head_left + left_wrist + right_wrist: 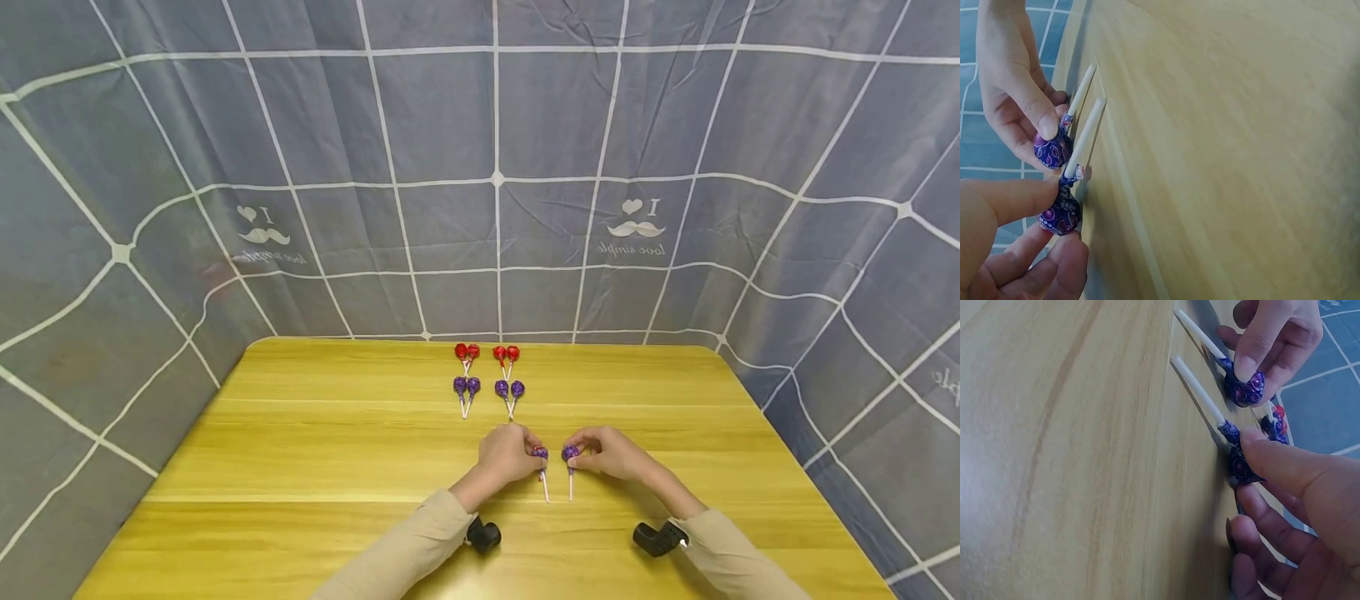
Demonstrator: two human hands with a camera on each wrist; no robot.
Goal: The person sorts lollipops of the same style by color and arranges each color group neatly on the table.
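My left hand [507, 454] pinches a purple-wrapped lollipop [1060, 215] by its head, between thumb and fingers. A second purple lollipop [1242, 465] is pinched the same way by my right hand [611, 454]. In the head view the two lollipops stand side by side a short gap apart, their white sticks pointing toward the front of the table. Both are low over the wood. Just beyond my left hand lie two purple lollipops [509, 389] with sticks crossing near their ends, and another purple pair [467, 385] lies to their left.
Behind the purple pairs lie two pairs of red lollipops, a left pair [467, 352] and a right pair [506, 353], near the back edge of the yellow wooden table [300, 467]. A grey curtain with white grid lines [450, 225] hangs behind and around the table.
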